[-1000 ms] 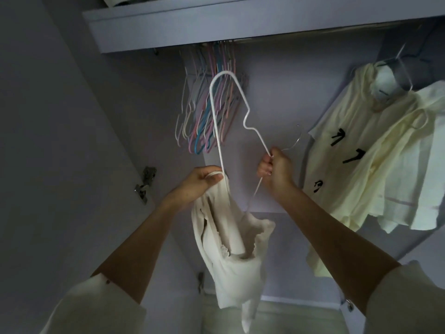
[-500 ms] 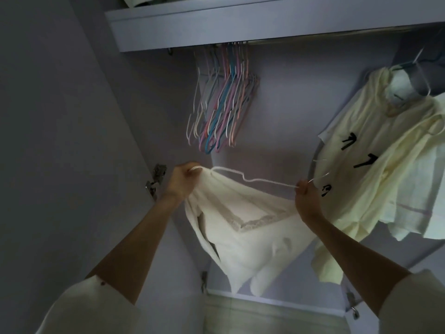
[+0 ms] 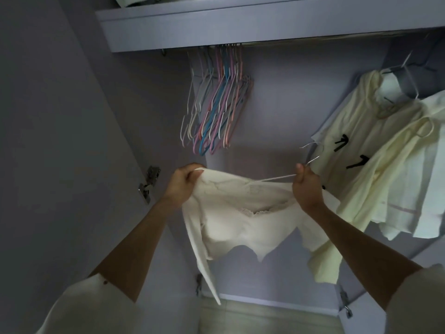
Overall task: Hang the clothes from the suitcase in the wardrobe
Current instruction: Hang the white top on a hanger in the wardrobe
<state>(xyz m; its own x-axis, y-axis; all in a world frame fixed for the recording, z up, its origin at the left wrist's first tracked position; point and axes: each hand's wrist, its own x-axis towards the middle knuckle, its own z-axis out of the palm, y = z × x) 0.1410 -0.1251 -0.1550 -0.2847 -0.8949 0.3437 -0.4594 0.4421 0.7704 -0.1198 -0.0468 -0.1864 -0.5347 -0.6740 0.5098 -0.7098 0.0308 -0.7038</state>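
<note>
Cream top (image 3: 243,222) going onto a white hanger (image 3: 279,177), held up inside the wardrobe below the rail (image 3: 313,41).
Left hand (image 3: 184,183) grips the top's shoulder at the hanger's left end; right hand (image 3: 307,186) grips the hanger near its metal hook, over the fabric. Top drapes between both hands. Bunch of empty coloured hangers (image 3: 216,104) hangs on the rail behind; pale yellow garments (image 3: 375,165) hang on the right.

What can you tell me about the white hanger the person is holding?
The white hanger is thin, wire-like, with a metal hook at its right end. It lies roughly level inside the wardrobe, mostly hidden inside the cream lace-trimmed top. The left hand grips its far end through the fabric; the right hand holds it by the hook's base. It is not on the rail.
</note>
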